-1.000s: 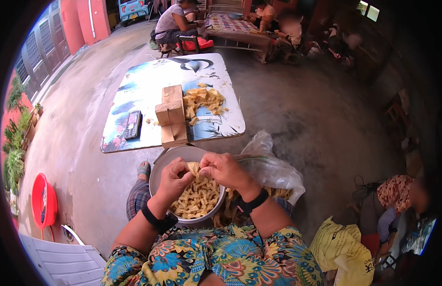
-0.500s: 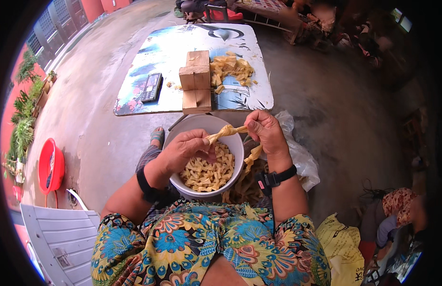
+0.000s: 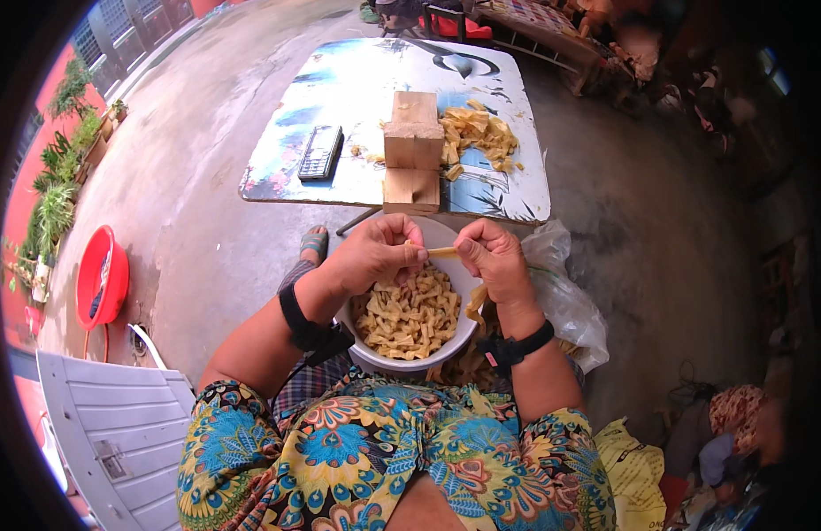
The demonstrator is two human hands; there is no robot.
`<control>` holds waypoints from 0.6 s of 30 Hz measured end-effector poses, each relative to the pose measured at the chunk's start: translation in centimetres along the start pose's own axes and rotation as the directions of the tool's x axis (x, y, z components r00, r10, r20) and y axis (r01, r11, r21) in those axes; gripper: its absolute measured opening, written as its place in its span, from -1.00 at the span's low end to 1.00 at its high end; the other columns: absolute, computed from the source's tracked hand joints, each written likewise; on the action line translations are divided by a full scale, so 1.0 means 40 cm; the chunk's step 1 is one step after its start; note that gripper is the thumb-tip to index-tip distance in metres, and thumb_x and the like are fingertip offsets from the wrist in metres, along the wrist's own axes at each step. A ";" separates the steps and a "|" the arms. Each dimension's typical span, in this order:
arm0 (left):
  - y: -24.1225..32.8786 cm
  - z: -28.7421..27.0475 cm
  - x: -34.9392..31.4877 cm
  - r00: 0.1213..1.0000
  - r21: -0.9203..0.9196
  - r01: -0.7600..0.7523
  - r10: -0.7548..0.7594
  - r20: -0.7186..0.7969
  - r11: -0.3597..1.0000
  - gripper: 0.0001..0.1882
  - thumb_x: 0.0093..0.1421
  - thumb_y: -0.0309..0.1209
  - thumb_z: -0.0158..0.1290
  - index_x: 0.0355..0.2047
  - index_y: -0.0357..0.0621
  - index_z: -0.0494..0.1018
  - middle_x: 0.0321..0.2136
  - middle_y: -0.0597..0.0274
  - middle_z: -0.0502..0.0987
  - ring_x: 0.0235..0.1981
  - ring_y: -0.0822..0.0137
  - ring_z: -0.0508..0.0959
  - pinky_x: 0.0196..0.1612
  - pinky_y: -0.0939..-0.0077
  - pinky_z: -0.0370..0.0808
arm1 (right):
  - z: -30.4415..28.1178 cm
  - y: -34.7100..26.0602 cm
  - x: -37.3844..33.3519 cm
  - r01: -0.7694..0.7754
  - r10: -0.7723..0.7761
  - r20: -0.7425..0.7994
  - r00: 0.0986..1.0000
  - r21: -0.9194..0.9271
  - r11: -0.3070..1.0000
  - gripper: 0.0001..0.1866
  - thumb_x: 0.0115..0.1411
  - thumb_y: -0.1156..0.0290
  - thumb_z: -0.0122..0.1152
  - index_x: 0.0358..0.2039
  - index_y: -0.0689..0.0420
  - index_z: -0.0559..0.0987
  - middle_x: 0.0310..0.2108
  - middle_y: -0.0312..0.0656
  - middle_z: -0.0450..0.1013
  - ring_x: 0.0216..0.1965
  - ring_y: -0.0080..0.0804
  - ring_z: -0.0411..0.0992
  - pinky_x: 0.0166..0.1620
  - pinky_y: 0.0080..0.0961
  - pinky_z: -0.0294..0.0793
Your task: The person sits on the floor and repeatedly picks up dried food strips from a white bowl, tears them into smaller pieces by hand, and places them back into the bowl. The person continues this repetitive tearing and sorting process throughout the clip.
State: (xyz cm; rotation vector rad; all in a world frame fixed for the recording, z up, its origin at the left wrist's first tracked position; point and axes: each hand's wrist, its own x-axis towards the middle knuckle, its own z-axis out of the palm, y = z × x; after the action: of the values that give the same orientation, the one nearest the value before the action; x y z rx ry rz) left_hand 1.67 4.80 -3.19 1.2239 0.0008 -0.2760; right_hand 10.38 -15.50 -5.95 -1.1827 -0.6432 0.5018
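Observation:
A thin yellowish strip is stretched between my two hands above a light-coloured bucket. Its near end is pinched in the closed fingers of my left hand. My right hand pinches the strip between thumb and fingers, and a loose length hangs below that hand. Underneath, the bucket holds many short, knotted-looking yellowish pieces. My fingers partly hide the strip, so I cannot make out its exact material. Black bands circle both my wrists.
Ahead stands a low painted table with a wooden block stand, a keypad phone and cut yellowish strips. Clear plastic lies right of the bucket. A red basin and white slatted panel are at left.
My hands have come closer together, and less of the strip shows between them. The twisted part seen before is now hidden at my left fingers. The whole view has shifted slightly.

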 end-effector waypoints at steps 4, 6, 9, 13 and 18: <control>0.014 -0.037 -0.008 0.995 0.027 -0.091 0.092 -0.043 0.995 -0.89 0.17 -0.50 0.13 -0.40 -0.16 0.39 -0.56 0.34 0.47 -0.58 0.54 0.46 -0.51 0.71 0.40 | 0.007 -0.010 0.025 -0.035 0.034 0.061 0.998 0.003 0.999 -0.86 0.22 0.40 0.20 -0.42 0.15 0.46 -0.60 -0.44 0.33 -0.61 -0.76 0.20 -0.54 -0.78 0.18; 0.052 -0.085 0.015 0.983 0.115 -0.159 0.167 -0.071 0.981 -0.88 0.17 -0.48 0.13 -0.38 -0.17 0.39 -0.55 0.35 0.47 -0.58 0.55 0.46 -0.50 0.72 0.40 | 0.023 -0.018 0.074 0.054 -0.057 -0.028 0.998 -0.093 0.994 -0.89 0.23 0.43 0.17 -0.40 0.16 0.46 -0.58 -0.44 0.34 -0.58 -0.76 0.22 -0.51 -0.78 0.22; 0.082 -0.134 0.072 0.938 0.253 -0.246 0.296 -0.182 0.936 -0.92 0.19 -0.49 0.11 -0.35 -0.15 0.41 -0.55 0.41 0.44 -0.54 0.60 0.44 -0.47 0.72 0.42 | 0.050 -0.010 0.161 0.169 -0.205 -0.117 0.972 -0.262 0.950 -0.94 0.24 0.49 0.12 -0.37 0.17 0.44 -0.55 -0.43 0.36 -0.54 -0.74 0.27 -0.46 -0.76 0.28; 0.029 -0.155 0.152 0.836 0.559 -0.107 0.379 -0.397 0.822 -0.90 0.18 -0.49 0.11 -0.34 -0.19 0.41 -0.55 0.42 0.42 -0.51 0.61 0.40 -0.46 0.70 0.36 | 0.053 0.053 0.234 0.181 -0.405 -0.197 0.893 -0.666 0.724 -0.93 0.21 0.52 0.12 -0.40 0.19 0.43 -0.55 -0.42 0.39 -0.54 -0.71 0.30 -0.47 -0.70 0.29; 0.041 -0.075 0.059 0.746 0.963 -0.117 0.662 -0.075 0.242 -0.78 0.09 -0.41 0.20 -0.29 -0.22 0.46 -0.27 0.15 0.50 -0.27 0.29 0.52 -0.23 0.47 0.48 | 0.002 0.024 0.141 0.025 -0.191 -0.269 0.944 -0.518 0.855 -0.93 0.22 0.50 0.10 -0.41 0.16 0.44 -0.57 -0.41 0.38 -0.57 -0.70 0.29 -0.49 -0.71 0.29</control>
State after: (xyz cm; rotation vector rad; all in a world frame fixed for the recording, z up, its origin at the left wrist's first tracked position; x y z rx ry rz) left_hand 4.75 7.59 -3.06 2.3976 -0.0609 0.6659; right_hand 14.37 -11.41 -5.73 -1.6753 -0.5782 0.0293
